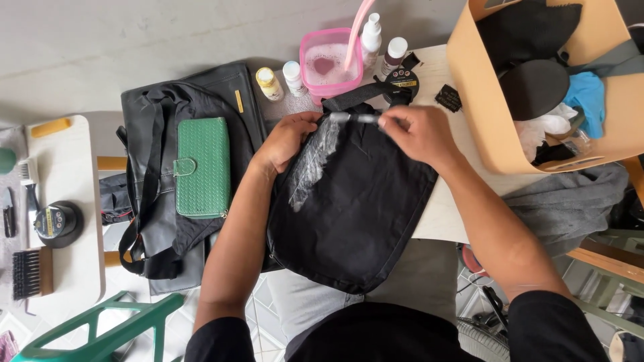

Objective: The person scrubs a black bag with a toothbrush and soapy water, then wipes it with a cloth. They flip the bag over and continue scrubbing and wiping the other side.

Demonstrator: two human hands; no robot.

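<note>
You're pinching a thin clear-ish stick, maybe a brush handle, between the fingers of your right hand, and it's lying flat across the top edge of the black fabric bag, which is resting on your lap and the table edge right under both hands. Your left hand is pressing on the bag's upper left corner, fingers curled over the fabric and holding it down, with its fingertips touching the other end of that stick; I can't tell whether it's actually gripping the stick or just steadying the cloth. Just below your left hand, a streak of white foam is running down the bag's front. Right behind your grip, the bag's black strap is looping up toward a pink tub with a pink handle sticking out of it, and small bottles are standing on either side of it, plus a round black tin. Off to the left of your left hand, a green woven wallet is sitting on a dark grey bag, and farther out that way brushes are lying on a white board. To the right of your right hand, a tan bin is holding cloths.
</note>
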